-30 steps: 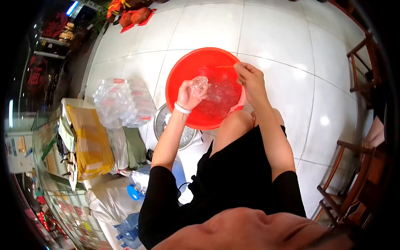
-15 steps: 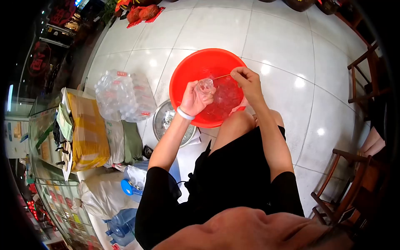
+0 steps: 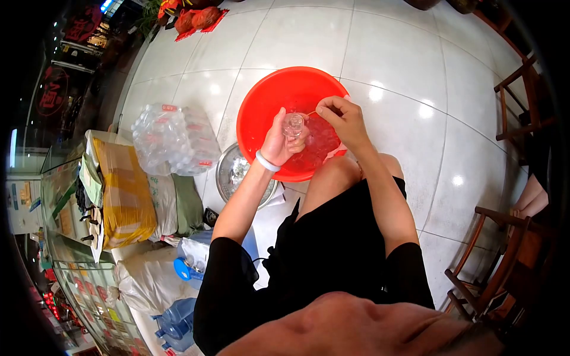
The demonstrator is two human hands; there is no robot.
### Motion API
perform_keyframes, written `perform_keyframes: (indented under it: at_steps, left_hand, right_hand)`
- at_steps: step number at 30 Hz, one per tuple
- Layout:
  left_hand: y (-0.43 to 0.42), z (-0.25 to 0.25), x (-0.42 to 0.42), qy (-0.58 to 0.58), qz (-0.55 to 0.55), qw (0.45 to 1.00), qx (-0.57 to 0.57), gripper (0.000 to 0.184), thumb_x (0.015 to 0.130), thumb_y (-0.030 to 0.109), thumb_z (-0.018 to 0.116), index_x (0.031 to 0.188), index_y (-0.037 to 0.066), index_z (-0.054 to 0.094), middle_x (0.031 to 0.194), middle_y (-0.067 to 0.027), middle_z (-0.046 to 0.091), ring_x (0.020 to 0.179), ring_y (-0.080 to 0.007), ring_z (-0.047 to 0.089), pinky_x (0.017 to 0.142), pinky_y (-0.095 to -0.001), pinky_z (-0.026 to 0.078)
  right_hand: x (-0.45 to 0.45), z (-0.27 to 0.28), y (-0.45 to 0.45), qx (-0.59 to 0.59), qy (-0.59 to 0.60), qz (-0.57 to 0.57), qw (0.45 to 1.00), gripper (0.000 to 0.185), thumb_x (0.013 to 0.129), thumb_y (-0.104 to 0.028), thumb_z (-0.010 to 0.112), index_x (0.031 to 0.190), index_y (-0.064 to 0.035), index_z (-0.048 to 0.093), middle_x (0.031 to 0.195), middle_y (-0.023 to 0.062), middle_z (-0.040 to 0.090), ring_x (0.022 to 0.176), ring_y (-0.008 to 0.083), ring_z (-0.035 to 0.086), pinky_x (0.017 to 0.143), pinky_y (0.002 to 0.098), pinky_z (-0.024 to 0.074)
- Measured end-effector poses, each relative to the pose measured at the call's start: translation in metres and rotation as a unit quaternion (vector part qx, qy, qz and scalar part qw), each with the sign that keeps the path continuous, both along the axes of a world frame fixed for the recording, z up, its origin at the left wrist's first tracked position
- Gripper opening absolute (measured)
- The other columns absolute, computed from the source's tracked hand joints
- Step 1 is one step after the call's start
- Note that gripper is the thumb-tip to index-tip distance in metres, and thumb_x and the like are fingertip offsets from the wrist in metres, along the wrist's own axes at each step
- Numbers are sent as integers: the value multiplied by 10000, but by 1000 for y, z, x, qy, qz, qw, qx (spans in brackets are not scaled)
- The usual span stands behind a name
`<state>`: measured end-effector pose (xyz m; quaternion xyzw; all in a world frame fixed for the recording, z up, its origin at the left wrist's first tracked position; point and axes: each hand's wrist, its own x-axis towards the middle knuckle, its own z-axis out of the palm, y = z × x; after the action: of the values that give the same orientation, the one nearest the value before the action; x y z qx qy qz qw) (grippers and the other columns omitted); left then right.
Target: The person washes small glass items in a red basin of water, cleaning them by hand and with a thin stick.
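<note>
Over the red basin (image 3: pixel 261 98), my left hand (image 3: pixel 280 142) is closed around a small clear cup-like piece (image 3: pixel 293 125), its round face turned up. My right hand (image 3: pixel 345 121) pinches a thin yellowish stick (image 3: pixel 311 113), which points left towards that piece. The stick's tip is too small to make out; whether it touches the piece I cannot tell. Below the hands, clear pieces (image 3: pixel 320 135) lie in the basin, seemingly in water. A metal bowl (image 3: pixel 222 185) with small clear pieces in it stands left of the basin, partly hidden by my left forearm.
A plastic-wrapped pack of bottles (image 3: pixel 172 139) lies on the tiled floor at the left. Nearer are a taped box (image 3: pixel 123 193), sacks (image 3: pixel 148 276) and blue water jugs (image 3: pixel 175 323). Wooden chairs (image 3: pixel 487 267) stand at the right, beside another person's leg (image 3: pixel 531 199).
My right hand has moved slightly left and down, bringing the stick closer to the clear piece. My left hand has turned the piece's face more upward, its thumb now raised beside it.
</note>
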<state>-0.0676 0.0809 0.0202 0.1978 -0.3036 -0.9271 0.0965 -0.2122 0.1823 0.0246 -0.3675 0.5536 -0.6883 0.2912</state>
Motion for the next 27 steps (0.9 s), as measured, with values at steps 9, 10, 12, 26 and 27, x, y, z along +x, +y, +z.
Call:
perform_keyframes:
  at_steps: [9,10,12,26,27]
  left_hand:
    - [11,5,-4,-108,15,991,-82,555,850,595,267,840,89,494,555,-22,414,379,-71,235,345,-193,194]
    - [11,5,-5,-102,7,993,-65,567,841,613,260,841,95,493,553,-18,407,380,-71,233,347,-191,189]
    - [10,3,-5,-91,-1,994,-55,570,841,616,251,848,101,494,551,-14,401,381,-69,231,349,-188,187]
    - [15,4,-9,-129,47,984,-110,541,857,576,278,812,90,510,514,21,358,380,-62,216,352,-189,177]
    - [14,5,-9,-133,43,984,-107,532,863,565,278,804,89,509,511,22,356,381,-66,222,354,-191,179]
  right_hand:
    - [5,-2,-6,47,-98,59,992,108,776,-113,593,782,-6,608,622,4,559,534,48,475,464,197,362]
    - [4,-5,-8,62,-110,68,990,117,781,-123,590,777,-7,610,616,1,554,526,43,461,457,196,347]
    - [3,-8,-8,78,-122,77,986,127,785,-132,587,772,-8,612,610,-1,549,517,38,447,449,195,332]
    - [9,-8,-8,44,-88,45,994,136,797,-115,556,740,0,601,619,6,536,480,48,410,442,187,318]
    - [7,-6,-8,44,-88,46,994,136,797,-115,556,740,0,601,619,6,536,480,48,410,442,187,318]
